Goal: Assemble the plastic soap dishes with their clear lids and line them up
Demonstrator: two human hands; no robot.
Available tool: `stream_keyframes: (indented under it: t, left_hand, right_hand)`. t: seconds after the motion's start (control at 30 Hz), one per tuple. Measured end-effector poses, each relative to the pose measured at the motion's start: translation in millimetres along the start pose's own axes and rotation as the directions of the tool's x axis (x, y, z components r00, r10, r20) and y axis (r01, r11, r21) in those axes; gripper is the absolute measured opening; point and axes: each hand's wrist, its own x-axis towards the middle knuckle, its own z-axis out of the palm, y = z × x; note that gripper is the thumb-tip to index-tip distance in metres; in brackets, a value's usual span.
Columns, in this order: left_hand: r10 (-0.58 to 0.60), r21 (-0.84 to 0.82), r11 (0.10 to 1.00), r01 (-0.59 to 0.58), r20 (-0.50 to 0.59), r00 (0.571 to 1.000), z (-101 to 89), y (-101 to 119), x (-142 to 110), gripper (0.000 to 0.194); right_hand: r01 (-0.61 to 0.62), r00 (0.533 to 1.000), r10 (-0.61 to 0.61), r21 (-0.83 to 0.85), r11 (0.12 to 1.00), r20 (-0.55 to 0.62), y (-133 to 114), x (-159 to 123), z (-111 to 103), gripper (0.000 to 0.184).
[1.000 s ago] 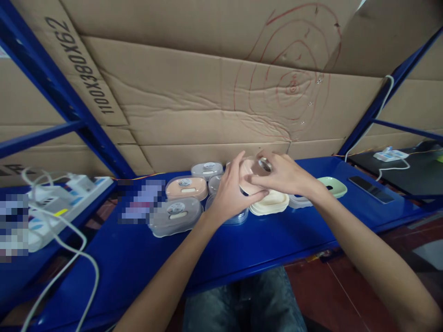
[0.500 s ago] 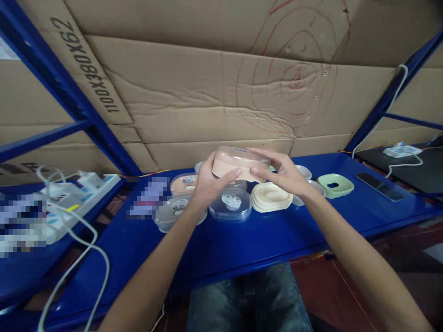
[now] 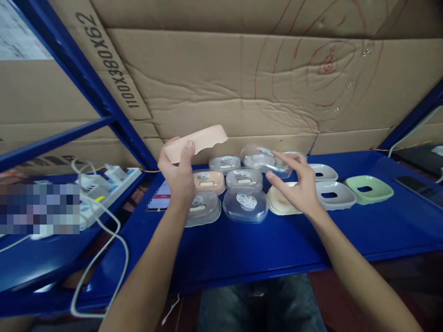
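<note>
My left hand (image 3: 177, 177) grips a peach plastic soap-box base (image 3: 204, 139), raised and tilted above the table, thumb on its outer side. In my right hand (image 3: 300, 184) a clear lid (image 3: 259, 160) with a sticker is held by its right edge between thumb and fingers. The lid is apart from the base and slightly blurred. Below my hands stand several lidded soap boxes, among them a peach one (image 3: 211, 180) and a grey one (image 3: 244, 179). Stacked clear lids (image 3: 245, 207) lie in front, beside cream insert trays (image 3: 280, 203) partly hidden by my right hand.
Grey bases (image 3: 337, 196) and a green base (image 3: 370, 189) stand at the right, near a dark phone (image 3: 420, 189). A power strip (image 3: 114, 189) with white cables is at the left. Cardboard (image 3: 207, 69) backs the blue table (image 3: 242, 249).
The clear lid has come off the peach base. My left hand has moved left with the base, and my right hand has moved right with the lid. The view has shifted.
</note>
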Motion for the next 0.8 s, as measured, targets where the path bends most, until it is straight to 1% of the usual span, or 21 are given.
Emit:
stream_keyframes:
  t: [0.03,0.1,0.17,0.23,0.37,0.47,0.63,0.8]
  left_hand:
    - [-0.009,-0.014,1.000,0.009,-0.022,1.000,1.3,-0.2,-0.6,0.074]
    - [-0.022,-0.040,0.999,0.020,-0.042,0.999,5.0,-0.9,-5.0,0.076]
    - [-0.041,-0.033,0.999,0.041,0.018,0.999,8.8,-2.1,-11.5,0.076]
    - [-0.060,-0.009,0.998,0.061,0.060,0.996,11.4,-3.5,-17.7,0.076]
    - [-0.106,0.027,0.994,0.104,0.098,0.990,14.2,-3.0,-25.5,0.080]
    - [-0.111,0.036,0.994,0.108,0.113,0.987,16.7,1.0,-28.8,0.082]
    - [-0.093,0.053,0.995,0.088,0.108,0.990,20.1,6.9,-32.7,0.081]
    - [-0.077,0.068,0.995,0.070,0.113,0.991,20.1,7.0,-33.1,0.079]
  right_hand:
    - [0.049,0.997,-0.049,-0.005,0.999,0.061,1.2,-5.6,-0.2,0.057]
    - [0.156,0.968,-0.145,-0.036,0.987,0.205,3.1,-16.5,2.5,0.058]
    - [0.240,0.928,-0.196,-0.104,0.965,0.316,3.6,-25.5,7.9,0.058]
    - [0.289,0.905,-0.212,-0.168,0.943,0.368,2.6,-31.7,14.0,0.059]
    - [0.347,0.875,-0.223,-0.235,0.908,0.431,-1.0,-37.8,21.5,0.062]
    - [0.388,0.857,-0.229,-0.285,0.876,0.462,-2.9,-39.5,22.2,0.066]
    - [0.408,0.841,-0.206,-0.337,0.849,0.500,-4.7,-39.1,20.1,0.075]
    - [0.409,0.839,-0.204,-0.336,0.848,0.505,-5.2,-38.2,19.1,0.071]
